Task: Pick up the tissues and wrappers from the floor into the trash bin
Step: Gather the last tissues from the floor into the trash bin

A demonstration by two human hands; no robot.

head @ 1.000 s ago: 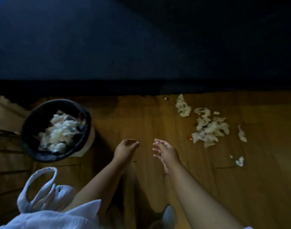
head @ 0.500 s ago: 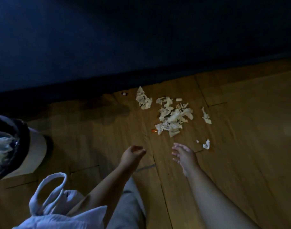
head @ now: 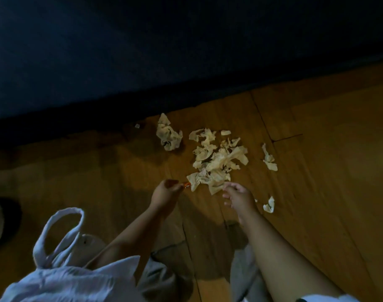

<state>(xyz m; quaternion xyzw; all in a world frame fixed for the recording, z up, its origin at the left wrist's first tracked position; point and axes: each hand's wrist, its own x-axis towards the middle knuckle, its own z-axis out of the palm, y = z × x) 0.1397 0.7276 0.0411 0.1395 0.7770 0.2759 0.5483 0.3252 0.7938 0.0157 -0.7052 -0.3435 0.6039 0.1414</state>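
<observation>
On the wooden floor [head: 316, 192] the tissue pile [head: 216, 162] lay just ahead of both hands. I judged my right hand [head: 238, 197], loosely curled and empty, should rake the whole heap together. My left hand [head: 166, 192] pinched the orange wrapper [head: 187, 184]. Half a second before, both hands hung short of the litter.
</observation>
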